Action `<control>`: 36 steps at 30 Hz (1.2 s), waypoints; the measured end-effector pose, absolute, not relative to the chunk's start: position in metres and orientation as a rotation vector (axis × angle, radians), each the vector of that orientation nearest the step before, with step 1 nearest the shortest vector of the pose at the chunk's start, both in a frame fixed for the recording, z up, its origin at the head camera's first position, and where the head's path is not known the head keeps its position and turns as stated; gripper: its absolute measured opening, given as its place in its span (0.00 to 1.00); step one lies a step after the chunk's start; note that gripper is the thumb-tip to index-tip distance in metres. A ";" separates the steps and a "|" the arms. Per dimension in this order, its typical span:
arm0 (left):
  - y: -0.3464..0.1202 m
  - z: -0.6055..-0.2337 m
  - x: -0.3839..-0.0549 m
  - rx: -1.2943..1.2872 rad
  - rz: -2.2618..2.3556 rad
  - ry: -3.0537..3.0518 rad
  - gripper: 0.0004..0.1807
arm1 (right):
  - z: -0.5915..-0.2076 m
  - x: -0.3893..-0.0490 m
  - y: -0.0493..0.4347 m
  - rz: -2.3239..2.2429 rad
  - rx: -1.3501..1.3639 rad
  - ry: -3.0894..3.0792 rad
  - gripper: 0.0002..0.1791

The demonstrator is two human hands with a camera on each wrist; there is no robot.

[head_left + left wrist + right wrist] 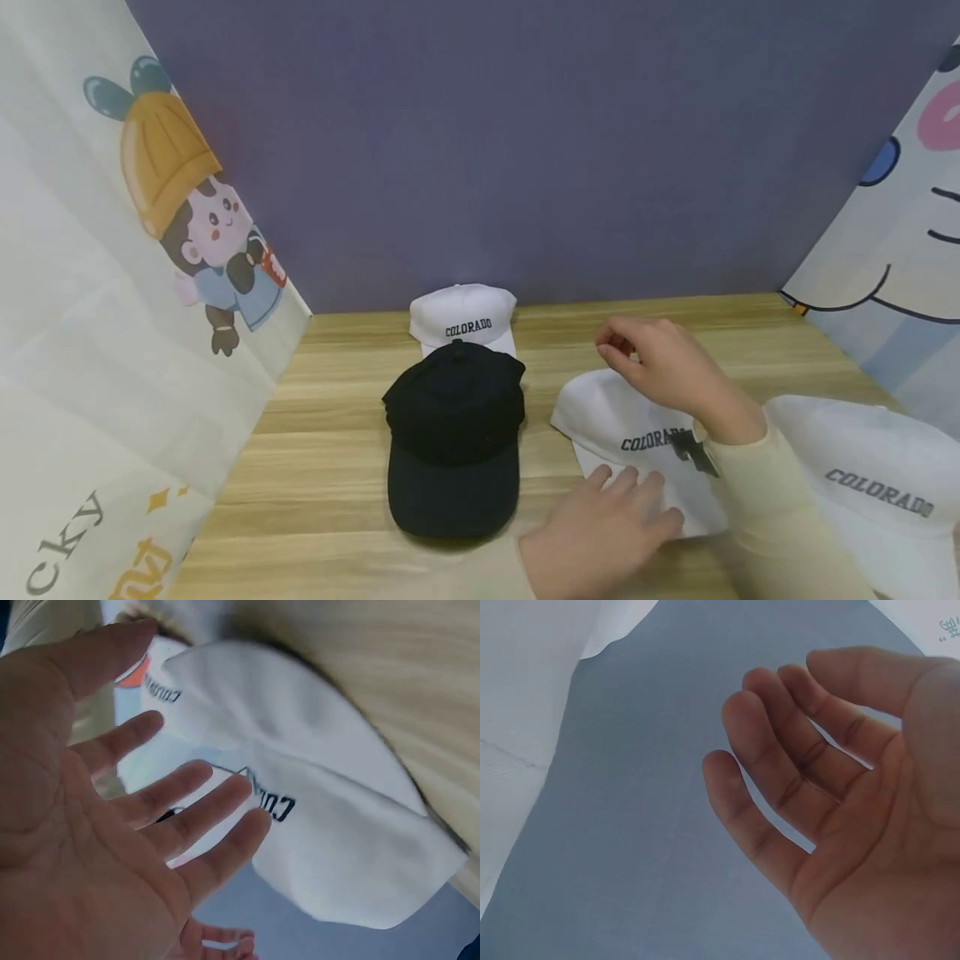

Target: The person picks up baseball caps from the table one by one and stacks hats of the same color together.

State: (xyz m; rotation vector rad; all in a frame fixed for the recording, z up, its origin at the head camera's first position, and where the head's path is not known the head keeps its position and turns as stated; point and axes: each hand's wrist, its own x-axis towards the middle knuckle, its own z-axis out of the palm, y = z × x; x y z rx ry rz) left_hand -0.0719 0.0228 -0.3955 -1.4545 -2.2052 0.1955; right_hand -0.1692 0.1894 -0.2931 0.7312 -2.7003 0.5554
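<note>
My left hand [600, 533] has its fingers spread over the brim side of a white COLORADO cap [600, 408]; whether they touch it I cannot tell. In the left wrist view, no object lies in the palm of that hand [97, 817], and the white cap [352, 855] is beyond the fingertips. Above the same cap's crown is my right hand [667, 367], its fingers loosely bent. The right wrist view shows this hand [817, 787] holding nothing. Left of both hands sits a black cap [453, 442], brim toward me.
Behind the black cap stands another white COLORADO cap [463, 312], partly covered by it. A further white COLORADO cap [870, 450] lies at the right, beside my right forearm. The wooden table [315, 467] ends at a dark blue-grey back panel [480, 150], with printed side panels.
</note>
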 end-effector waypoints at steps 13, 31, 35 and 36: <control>0.022 -0.419 -0.087 -1.339 0.368 -2.223 0.19 | -0.298 -0.175 0.191 0.554 0.751 -2.780 0.02; 0.028 -0.431 -0.086 -1.205 0.374 -2.239 0.18 | -0.304 -0.182 0.194 0.528 0.776 -2.833 0.05; 0.027 -0.429 -0.085 -1.212 0.412 -2.274 0.22 | -0.304 -0.181 0.195 0.537 0.778 -2.846 0.05; 0.027 -0.428 -0.085 -1.217 0.413 -2.275 0.24 | -0.304 -0.182 0.194 0.540 0.780 -2.847 0.06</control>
